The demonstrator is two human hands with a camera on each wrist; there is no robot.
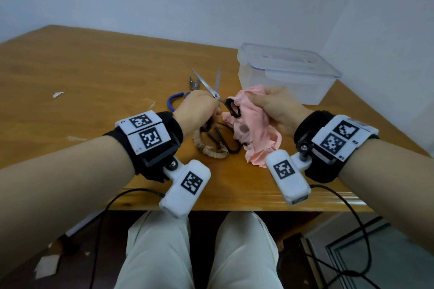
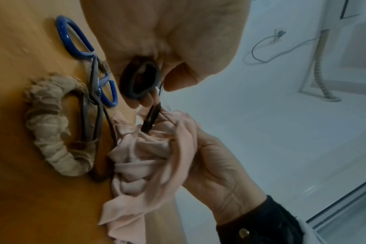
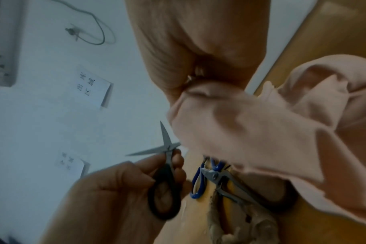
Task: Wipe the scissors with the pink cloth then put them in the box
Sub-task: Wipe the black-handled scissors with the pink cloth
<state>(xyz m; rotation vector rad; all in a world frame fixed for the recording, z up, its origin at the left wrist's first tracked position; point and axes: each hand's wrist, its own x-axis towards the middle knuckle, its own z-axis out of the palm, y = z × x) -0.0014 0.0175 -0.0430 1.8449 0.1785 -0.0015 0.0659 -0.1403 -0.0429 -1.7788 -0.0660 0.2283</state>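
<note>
At the frame's center, your left hand (image 1: 197,110) is gripping one loop of the black-handled scissors (image 1: 218,95), blades spread open. Your right hand (image 1: 274,105) is clutching the pink cloth (image 1: 253,134) around the other loop. The clear plastic box (image 1: 286,73) is sitting upper right, lid on.

I see the scissors (image 1: 212,88) with bright, smooth metal blades and matt black plastic handle loops, and the pink cloth (image 1: 252,134) looks soft, matt and crumpled. At two o'clock the box (image 1: 285,73) is clear glossy plastic; the tabletop (image 1: 82,73) is smooth, lightly shiny wood, and the bandage-wrapped handle (image 2: 50,125) looks rough beige fabric.
</note>
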